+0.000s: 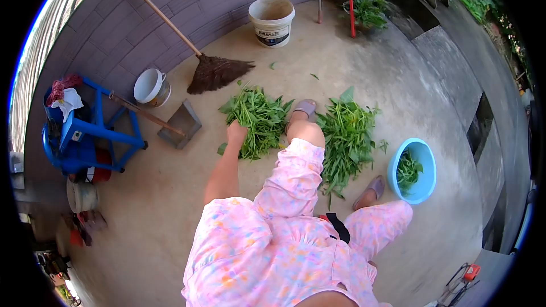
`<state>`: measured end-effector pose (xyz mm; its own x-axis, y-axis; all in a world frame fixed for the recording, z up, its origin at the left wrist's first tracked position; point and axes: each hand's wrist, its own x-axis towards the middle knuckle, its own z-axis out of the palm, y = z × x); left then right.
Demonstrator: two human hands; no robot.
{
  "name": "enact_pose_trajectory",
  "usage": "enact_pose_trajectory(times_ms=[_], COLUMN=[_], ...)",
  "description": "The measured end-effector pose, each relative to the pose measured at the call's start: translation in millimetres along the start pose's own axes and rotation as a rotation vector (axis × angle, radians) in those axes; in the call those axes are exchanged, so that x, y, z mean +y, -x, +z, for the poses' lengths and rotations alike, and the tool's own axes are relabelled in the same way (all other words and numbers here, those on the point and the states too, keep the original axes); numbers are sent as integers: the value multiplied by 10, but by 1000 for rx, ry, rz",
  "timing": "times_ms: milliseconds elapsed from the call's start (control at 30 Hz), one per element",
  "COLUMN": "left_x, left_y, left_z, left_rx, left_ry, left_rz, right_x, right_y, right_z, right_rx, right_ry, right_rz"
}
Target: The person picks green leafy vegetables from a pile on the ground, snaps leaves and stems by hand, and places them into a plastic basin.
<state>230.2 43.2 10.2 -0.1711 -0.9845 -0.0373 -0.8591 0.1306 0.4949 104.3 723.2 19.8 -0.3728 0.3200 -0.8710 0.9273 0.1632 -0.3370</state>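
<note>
At the near left edge of a heap of leafy green stems on the floor is my left hand. Its fingers look curled round some of the stems, though leaves partly cover them. A second heap of the same greens lies to the right, beyond my sandalled foot. Further right, a light blue basin stands tilted in view, with some greens inside. My right hand does not show.
A broom leans on the wall, near a large white bucket. At left are a small white bucket, a dustpan and a blue plastic chair with cloths on it. A red pole stands at the back.
</note>
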Motion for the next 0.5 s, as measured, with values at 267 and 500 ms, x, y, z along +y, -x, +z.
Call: enact_pose_trajectory(times_ms=[267, 500], left_x=[-232, -256], left_y=[797, 1231], left_z=[165, -76], left_rx=[-914, -934], left_ry=[0, -98], left_rz=[-32, 179], right_x=[188, 285], right_y=[-262, -126], right_z=[341, 567], right_rx=[-99, 125], right_ry=[90, 511], right_rz=[-189, -711])
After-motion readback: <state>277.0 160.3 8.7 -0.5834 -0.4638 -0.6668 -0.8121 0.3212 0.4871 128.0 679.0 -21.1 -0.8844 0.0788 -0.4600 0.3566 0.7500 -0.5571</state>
